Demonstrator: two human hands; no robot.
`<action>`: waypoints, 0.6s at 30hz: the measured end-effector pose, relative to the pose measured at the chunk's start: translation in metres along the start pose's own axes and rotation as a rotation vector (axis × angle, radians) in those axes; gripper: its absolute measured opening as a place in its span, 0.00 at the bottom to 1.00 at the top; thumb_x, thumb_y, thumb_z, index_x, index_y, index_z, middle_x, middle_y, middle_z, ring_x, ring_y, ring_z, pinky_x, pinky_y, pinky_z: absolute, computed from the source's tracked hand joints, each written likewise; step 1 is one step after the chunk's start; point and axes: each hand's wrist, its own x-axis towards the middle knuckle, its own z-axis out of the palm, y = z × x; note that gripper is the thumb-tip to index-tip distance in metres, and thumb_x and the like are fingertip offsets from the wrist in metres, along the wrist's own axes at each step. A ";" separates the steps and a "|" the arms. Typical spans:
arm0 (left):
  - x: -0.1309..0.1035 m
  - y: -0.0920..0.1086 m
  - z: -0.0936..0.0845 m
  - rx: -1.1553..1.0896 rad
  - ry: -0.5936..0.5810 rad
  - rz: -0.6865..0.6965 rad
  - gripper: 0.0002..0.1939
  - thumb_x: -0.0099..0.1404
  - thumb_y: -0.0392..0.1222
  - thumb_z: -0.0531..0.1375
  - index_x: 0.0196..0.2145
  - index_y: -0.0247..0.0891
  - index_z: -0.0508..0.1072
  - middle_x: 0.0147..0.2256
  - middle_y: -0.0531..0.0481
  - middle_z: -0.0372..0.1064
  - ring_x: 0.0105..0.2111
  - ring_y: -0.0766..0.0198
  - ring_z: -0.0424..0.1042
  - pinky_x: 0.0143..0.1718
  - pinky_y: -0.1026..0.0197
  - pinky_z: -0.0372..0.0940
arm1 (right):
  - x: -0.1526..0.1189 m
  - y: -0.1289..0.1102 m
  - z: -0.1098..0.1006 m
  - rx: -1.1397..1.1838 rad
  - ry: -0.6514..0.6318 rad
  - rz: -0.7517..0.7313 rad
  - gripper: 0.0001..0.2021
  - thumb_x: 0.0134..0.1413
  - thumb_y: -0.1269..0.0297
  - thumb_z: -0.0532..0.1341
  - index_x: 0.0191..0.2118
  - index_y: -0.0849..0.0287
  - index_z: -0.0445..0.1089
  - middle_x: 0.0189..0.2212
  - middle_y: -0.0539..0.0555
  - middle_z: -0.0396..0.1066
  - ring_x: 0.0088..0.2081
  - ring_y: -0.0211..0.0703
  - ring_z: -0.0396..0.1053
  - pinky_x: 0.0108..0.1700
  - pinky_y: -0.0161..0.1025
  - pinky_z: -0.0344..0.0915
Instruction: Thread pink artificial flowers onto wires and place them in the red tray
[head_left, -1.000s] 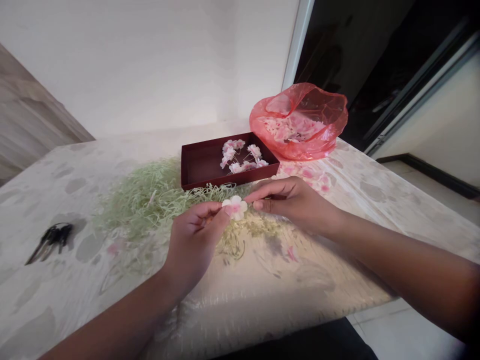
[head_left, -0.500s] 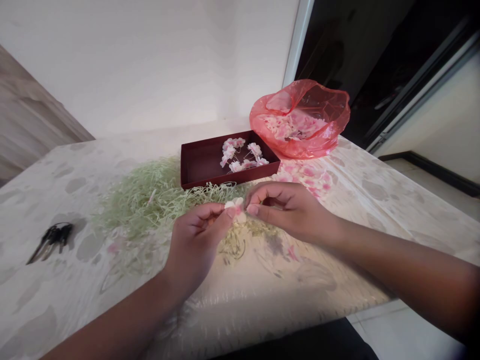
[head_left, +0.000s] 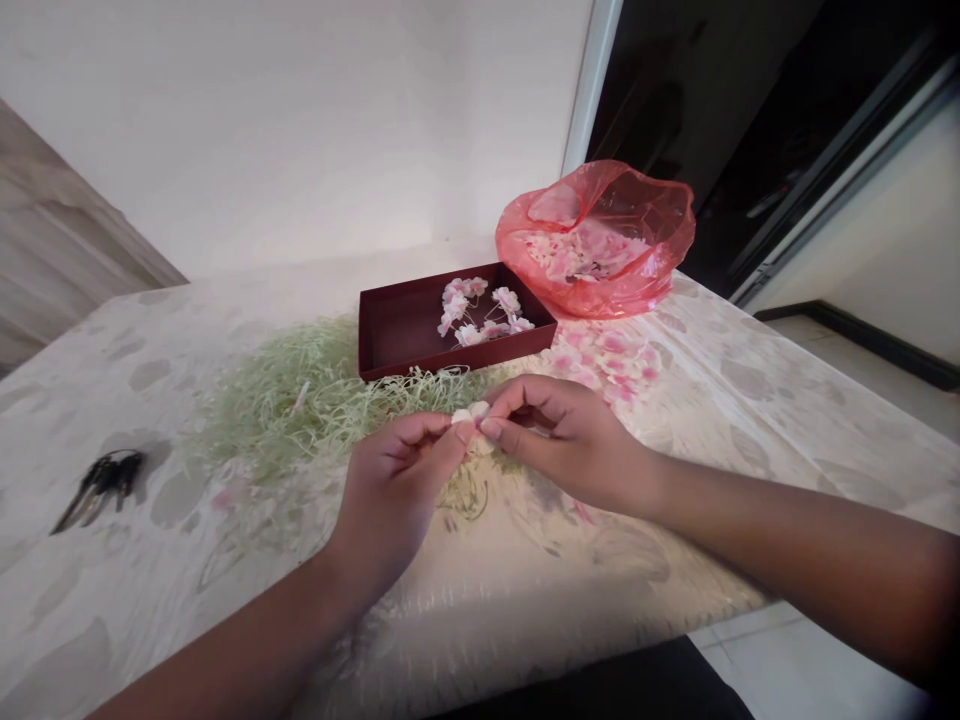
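Note:
A small white and pink artificial flower (head_left: 481, 443) is held up over the table. My left hand (head_left: 401, 480) pinches its left edge between thumb and forefinger. From the other side, my right hand (head_left: 577, 440) has thumb and forefinger pressed together at the flower's middle, and the fingertips of both hands nearly meet. Part of the flower is hidden behind the fingers. Just beyond my hands lies a heap of pale green shredded filler (head_left: 300, 400). Loose pink and white petals (head_left: 619, 362) are spread past my right hand.
Behind the filler stands a dark red box (head_left: 401, 330) with a wired string of blossoms (head_left: 469, 333) in its right half. A red plastic bag (head_left: 652, 290) of pink flowers is at its right. Keys (head_left: 105, 480) lie on the patterned tablecloth (head_left: 67, 420) at left.
My right hand has moved slightly left and down, from the flower's right edge onto its middle. My left hand keeps its pinch.

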 end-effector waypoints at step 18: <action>0.002 -0.005 0.000 -0.123 -0.053 0.012 0.05 0.60 0.38 0.66 0.33 0.45 0.83 0.28 0.54 0.77 0.29 0.66 0.74 0.30 0.66 0.67 | 0.001 -0.001 0.001 0.088 0.067 0.053 0.09 0.54 0.61 0.70 0.33 0.59 0.71 0.35 0.52 0.72 0.33 0.38 0.67 0.33 0.36 0.63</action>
